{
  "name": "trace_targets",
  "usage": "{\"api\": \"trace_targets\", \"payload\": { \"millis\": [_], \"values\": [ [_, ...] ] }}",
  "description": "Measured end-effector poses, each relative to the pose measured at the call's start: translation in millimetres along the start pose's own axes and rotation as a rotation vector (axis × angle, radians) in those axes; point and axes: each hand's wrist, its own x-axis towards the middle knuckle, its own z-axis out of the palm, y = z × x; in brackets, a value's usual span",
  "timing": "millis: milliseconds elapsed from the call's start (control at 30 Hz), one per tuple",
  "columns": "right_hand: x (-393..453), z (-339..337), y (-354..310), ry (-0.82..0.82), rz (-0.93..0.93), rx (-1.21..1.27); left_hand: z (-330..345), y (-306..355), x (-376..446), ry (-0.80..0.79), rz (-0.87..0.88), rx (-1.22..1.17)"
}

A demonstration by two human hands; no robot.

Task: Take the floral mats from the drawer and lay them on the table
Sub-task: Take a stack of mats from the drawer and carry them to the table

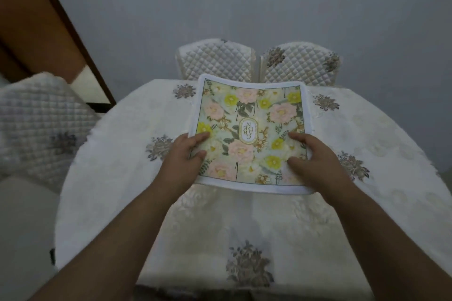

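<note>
A square floral mat (252, 115) with pink and yellow flowers, a white border and an oval label in its middle is held above the round table (122, 178). My left hand (186, 156) grips its left edge, thumb on top. My right hand (315, 161) grips its right edge the same way. The mat's far edge curls up a little and its near edge hangs just over the cream tablecloth. More white layers show under the mat's edges; whether these are further mats I cannot tell. The drawer is out of sight.
The table wears a cream cloth with grey flower motifs (247, 269). Two quilted chair backs (215, 58) (298, 63) stand at the far side and a third quilted chair (39, 115) at the left. A brown wooden door (36, 27) is at the upper left.
</note>
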Motion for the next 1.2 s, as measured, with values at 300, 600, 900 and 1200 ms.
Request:
{"api": "trace_targets", "payload": {
  "millis": [300, 600, 900, 1200],
  "values": [
    [-110.9, 44.3, -117.7, 0.007, -0.168, -0.103, -154.6, -5.9, -114.6, 0.218, 0.075, -0.100],
    [-246.2, 187.6, -242.2, -0.049, -0.229, -0.072, -343.1, -90.6, -232.8, 0.286, 0.034, -0.079],
    [-317.8, 290.1, -342.7, -0.064, -0.218, -0.027, -489.4, -152.3, -273.6, 0.284, 0.034, -0.015],
    [-282.3, 357.8, -383.3, -0.002, -0.170, -0.014, -550.2, -193.3, -205.2, 0.212, 0.064, 0.029]
  ]
}}
